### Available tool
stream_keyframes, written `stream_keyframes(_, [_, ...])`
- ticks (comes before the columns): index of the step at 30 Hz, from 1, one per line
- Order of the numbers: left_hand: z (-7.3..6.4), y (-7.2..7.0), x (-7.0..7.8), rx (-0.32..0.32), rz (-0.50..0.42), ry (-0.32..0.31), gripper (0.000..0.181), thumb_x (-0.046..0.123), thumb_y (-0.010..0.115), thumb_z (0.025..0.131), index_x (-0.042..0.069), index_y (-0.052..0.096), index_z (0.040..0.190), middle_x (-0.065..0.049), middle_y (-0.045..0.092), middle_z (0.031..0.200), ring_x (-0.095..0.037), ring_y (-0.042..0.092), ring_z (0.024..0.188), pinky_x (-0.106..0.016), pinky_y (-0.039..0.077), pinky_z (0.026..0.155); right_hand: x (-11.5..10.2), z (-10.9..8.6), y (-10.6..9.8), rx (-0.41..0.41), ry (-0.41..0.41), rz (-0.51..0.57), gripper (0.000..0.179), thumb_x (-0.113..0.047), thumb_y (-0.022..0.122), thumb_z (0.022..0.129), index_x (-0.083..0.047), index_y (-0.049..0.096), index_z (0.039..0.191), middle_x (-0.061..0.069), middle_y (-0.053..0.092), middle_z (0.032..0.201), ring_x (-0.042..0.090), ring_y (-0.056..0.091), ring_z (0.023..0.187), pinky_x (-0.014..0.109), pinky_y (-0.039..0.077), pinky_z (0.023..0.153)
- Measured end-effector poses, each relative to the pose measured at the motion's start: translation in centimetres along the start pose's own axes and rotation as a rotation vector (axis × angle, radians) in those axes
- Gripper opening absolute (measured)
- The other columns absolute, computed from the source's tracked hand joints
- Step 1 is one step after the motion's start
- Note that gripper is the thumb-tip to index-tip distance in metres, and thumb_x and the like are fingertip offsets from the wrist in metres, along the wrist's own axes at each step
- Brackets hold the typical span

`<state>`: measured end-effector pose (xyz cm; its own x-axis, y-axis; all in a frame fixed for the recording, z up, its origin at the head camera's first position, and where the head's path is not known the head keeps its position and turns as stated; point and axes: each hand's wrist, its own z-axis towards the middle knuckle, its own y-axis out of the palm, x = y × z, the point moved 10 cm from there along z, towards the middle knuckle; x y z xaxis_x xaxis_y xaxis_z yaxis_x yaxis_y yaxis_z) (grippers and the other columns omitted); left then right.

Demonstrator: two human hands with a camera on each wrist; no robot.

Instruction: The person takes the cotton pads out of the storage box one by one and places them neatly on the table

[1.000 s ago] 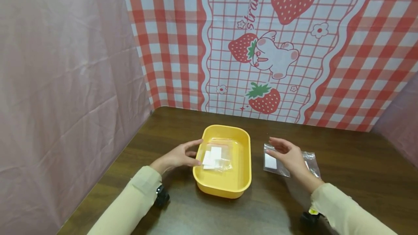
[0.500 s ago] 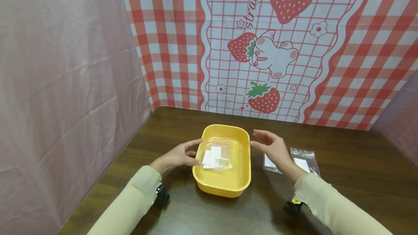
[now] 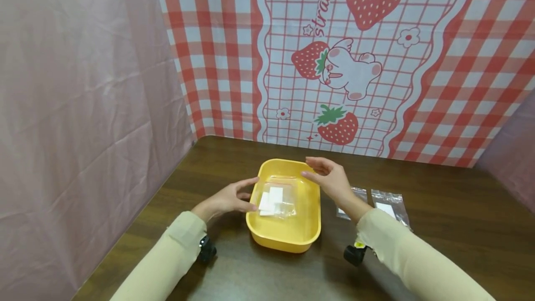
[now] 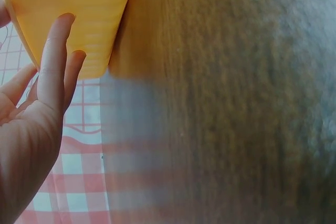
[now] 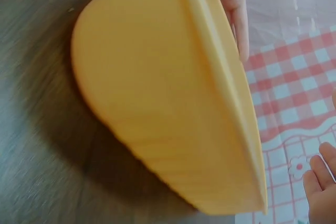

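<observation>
In the head view a yellow basin [image 3: 282, 241] stands on the table. Inside it lie clear zip bags [image 3: 288, 208] with white rectangular pieces [image 3: 275, 194]. My left hand [image 3: 225, 200] is at the basin's left side, thumb and index fingertip at the rim. Its other fingers stretch along the outer wall in the left wrist view. My right hand [image 3: 330, 178] hovers over the basin's far right corner, fingers loosely bent and holding nothing. Right of the basin, one zip bag [image 3: 359, 193] is partly hidden by my right wrist; another zip bag [image 3: 394, 201] lies beside it.
The brown wooden table [image 3: 292, 282] reaches back to a red checked strawberry cloth [image 3: 225, 59]. A pink curtain [image 3: 92, 106] hangs along the left side. A black wrist camera [image 3: 354, 255] sits under my right forearm.
My right hand has moved left from above the zip bags on the table to the basin's far right rim. The left hand and the basin have stayed in place.
</observation>
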<state>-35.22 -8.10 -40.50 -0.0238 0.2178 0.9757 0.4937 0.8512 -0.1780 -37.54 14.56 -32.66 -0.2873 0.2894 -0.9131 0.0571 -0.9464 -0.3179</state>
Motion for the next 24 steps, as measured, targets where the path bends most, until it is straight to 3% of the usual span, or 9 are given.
stream_keyframes(7, [0.0, 0.1, 0.0, -0.007, -0.004, -0.002, 0.079, -0.002, 0.071, 0.079, 0.012, 0.031, 0.146, -0.018, 0.026, 0.147, -0.035, 0.043, 0.121, -0.037, 0.052, 0.08, -0.6, 1.0, 1.6, -0.02, 0.008, 0.028, 0.05, -0.021, 0.076, 0.079, -0.003, 0.059, 0.122, 0.014, 0.058, 0.122, 0.028, 0.052, 0.113, 0.033, 0.043, 0.095])
stream_keyframes(15, [0.0, 0.0, 0.0, -0.007, -0.008, -0.006, 0.08, -0.001, 0.072, 0.079, 0.011, 0.03, 0.146, -0.02, 0.028, 0.146, -0.034, 0.045, 0.12, -0.037, 0.052, 0.079, -1.6, 1.9, 3.5, -0.037, 0.05, 0.109, 0.046, -0.015, 0.073, 0.082, -0.001, 0.058, 0.123, 0.015, 0.057, 0.123, 0.026, 0.052, 0.114, 0.034, 0.042, 0.097])
stream_keyframes(24, [-0.1, -0.1, 0.1, -0.002, -0.006, -0.007, 0.08, -0.001, 0.071, 0.079, 0.01, 0.03, 0.146, -0.019, 0.027, 0.146, -0.035, 0.044, 0.121, -0.037, 0.052, 0.08, -1.4, 3.4, 4.9, -0.032, 0.08, 0.093, 0.048, -0.022, 0.076, 0.08, -0.007, 0.059, 0.122, 0.009, 0.059, 0.121, 0.023, 0.054, 0.111, 0.033, 0.046, 0.091])
